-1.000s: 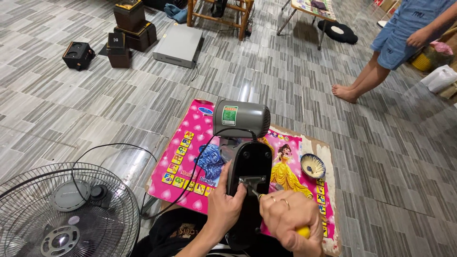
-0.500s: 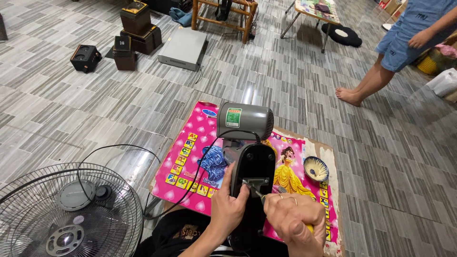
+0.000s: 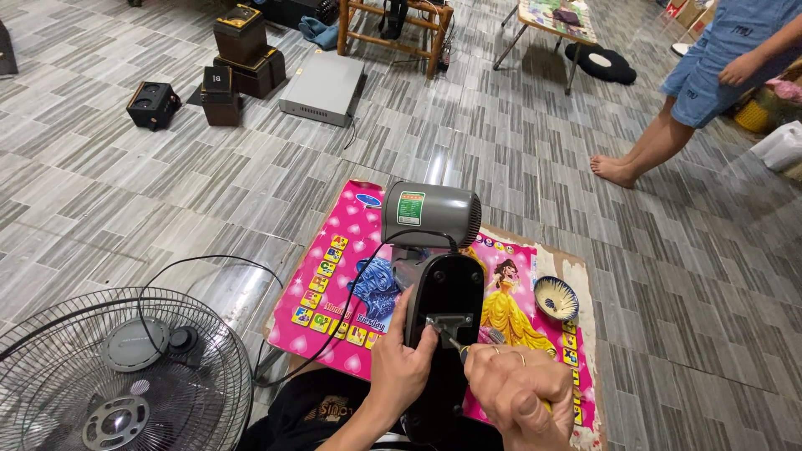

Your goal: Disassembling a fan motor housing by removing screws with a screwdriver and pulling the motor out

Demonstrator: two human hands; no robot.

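Observation:
A grey fan motor housing (image 3: 430, 215) stands on a black neck piece (image 3: 447, 301) over a pink picture mat (image 3: 351, 276). My left hand (image 3: 399, 367) grips the left side of the black neck, thumb near a small grey plate. My right hand (image 3: 518, 392) is closed around a screwdriver with a yellow handle (image 3: 547, 407); its tip (image 3: 447, 336) touches the grey plate. A black cable (image 3: 351, 301) runs from the motor down to the left.
A wire fan guard (image 3: 117, 376) lies at lower left. A small patterned bowl (image 3: 555, 298) sits on the mat's right. Black boxes (image 3: 242, 50), a grey flat device (image 3: 322, 88), a wooden stool (image 3: 393, 25) stand farther back. Another person's bare legs (image 3: 660, 134) are at upper right.
The view has shifted slightly; my right hand has moved up a little, bringing the screwdriver tip onto the grey plate. My left hand keeps its grip.

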